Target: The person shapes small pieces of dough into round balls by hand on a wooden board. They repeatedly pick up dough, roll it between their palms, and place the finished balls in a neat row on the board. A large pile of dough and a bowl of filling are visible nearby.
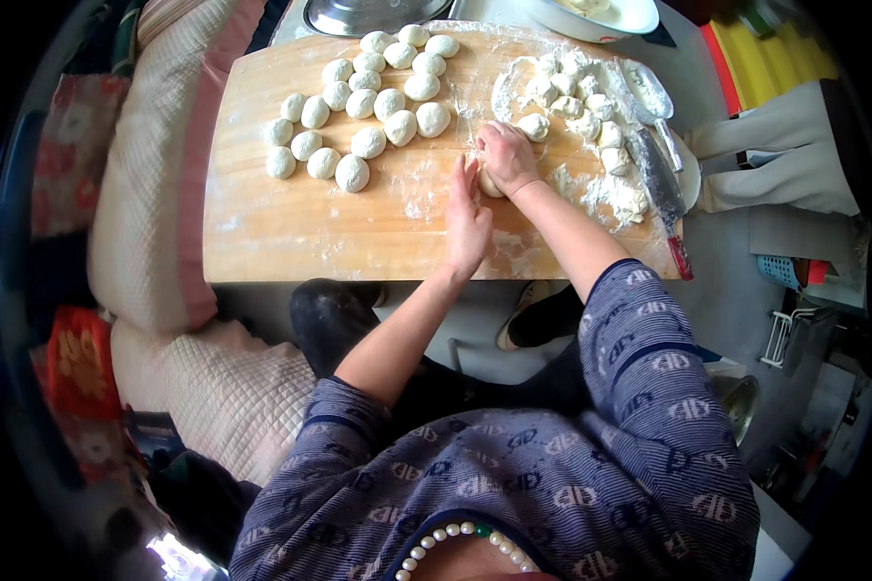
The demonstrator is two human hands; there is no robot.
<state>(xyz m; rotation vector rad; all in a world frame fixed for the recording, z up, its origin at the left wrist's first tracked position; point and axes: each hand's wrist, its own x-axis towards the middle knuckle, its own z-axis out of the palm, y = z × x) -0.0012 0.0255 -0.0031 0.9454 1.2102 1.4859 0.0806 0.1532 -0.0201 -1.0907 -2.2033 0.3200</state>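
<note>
My left hand (469,228) stands on its edge on the floured wooden board (262,228), fingers stretched out straight. Just right of its fingers is a small piece of dough (491,184), partly hidden under my right hand (507,155). The right hand is curled over that dough, its fingers bent. Touching or very near its knuckles lies another dough lump (533,126). Several smooth round dough balls (368,142) sit in loose rows on the left half of the board. Rougher cut dough pieces (567,107), dusted with flour, are heaped at the right.
At the board's right edge lie a knife (656,179) with a red handle and a metal scoop (649,92) with flour. A white basin (596,19) and a metal lid (373,12) stand beyond the board. Another person's light-trousered legs (785,145) are at the right.
</note>
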